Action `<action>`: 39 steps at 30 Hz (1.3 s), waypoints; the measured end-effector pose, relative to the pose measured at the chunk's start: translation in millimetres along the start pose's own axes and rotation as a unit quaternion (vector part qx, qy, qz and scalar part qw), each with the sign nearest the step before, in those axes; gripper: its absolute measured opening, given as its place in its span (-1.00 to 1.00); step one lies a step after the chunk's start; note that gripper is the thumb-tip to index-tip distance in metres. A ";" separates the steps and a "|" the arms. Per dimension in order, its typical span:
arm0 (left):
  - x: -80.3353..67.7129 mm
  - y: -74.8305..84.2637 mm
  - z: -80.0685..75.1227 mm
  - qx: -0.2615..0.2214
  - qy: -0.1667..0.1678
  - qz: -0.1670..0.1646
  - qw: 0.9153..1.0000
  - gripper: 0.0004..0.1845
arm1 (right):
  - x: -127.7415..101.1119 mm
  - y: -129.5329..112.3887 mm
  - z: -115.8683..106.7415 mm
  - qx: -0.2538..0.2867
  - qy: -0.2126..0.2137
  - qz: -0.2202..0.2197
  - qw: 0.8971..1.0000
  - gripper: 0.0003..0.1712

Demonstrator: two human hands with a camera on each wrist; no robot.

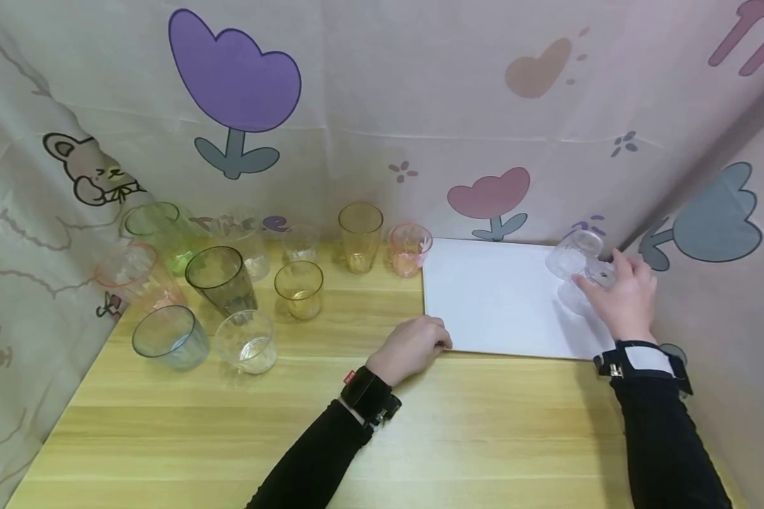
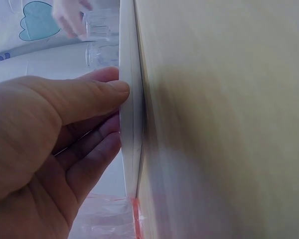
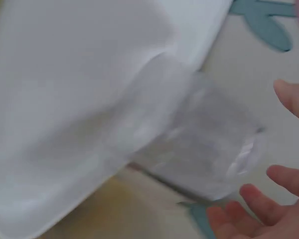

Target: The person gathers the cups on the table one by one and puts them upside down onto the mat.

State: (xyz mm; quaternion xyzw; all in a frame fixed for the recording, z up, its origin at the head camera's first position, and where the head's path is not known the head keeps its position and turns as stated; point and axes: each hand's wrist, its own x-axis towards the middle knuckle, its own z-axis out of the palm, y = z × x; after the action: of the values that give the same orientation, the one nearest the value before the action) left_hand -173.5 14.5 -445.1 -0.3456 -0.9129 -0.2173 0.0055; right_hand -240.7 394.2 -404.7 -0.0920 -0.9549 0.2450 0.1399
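One clear cup [image 1: 576, 263] is in your right hand [image 1: 624, 300] at this moment, tipped on its side over the far right corner of the white board [image 1: 496, 297], mouth pointing away from you toward the curtain [image 1: 420, 106]. Your fingers are wrapping its base end, and the right wrist view is showing them spread fairly loosely around the bottom rather than clamped hard, so I'm reading it as a light hold. Whether the cup is touching the board I cannot tell; it is looking just above it.

Your left hand [image 1: 414, 346] is resting at the board's near left edge, thumb [image 2: 97, 97] lying on top and fingers curled beneath, pinching the edge and steadying it against the wooden table [image 1: 229, 438].

Ten or so other cups are waiting well off to the left of your left hand: a dark grey cup [image 1: 221, 279], an amber cup [image 1: 359, 237], a pink cup [image 1: 409, 249] just beside the board's far left corner, and more behind them.

You're looking to be in the placing step, first cup going onto the board. The next move is calling for righting the cup, settling it flat on the board, then releasing, while your left hand is keeping the board from sliding.
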 end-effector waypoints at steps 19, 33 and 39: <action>-1.2 -24.6 -19.6 -0.063 0.241 -0.071 0.966 -0.77 | -67.5 -129.7 54.7 0.113 0.037 -0.263 0.958 -0.35; -10.0 -49.2 -37.4 -0.125 0.346 -0.173 0.914 -0.17 | -102.9 -167.6 98.6 0.046 -0.262 -0.262 0.928 -0.62; -7.9 -59.4 -47.3 -0.182 0.384 -0.206 0.882 0.00 | -103.6 -170.7 108.7 0.048 -0.299 -0.266 0.915 -0.68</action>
State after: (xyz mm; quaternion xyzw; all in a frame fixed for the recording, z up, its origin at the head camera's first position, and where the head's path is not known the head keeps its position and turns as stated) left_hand -211.8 -49.0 -426.9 -0.0345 -0.8344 -0.4913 0.2476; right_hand -195.1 173.5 -434.8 0.2494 -0.9285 0.2609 -0.0878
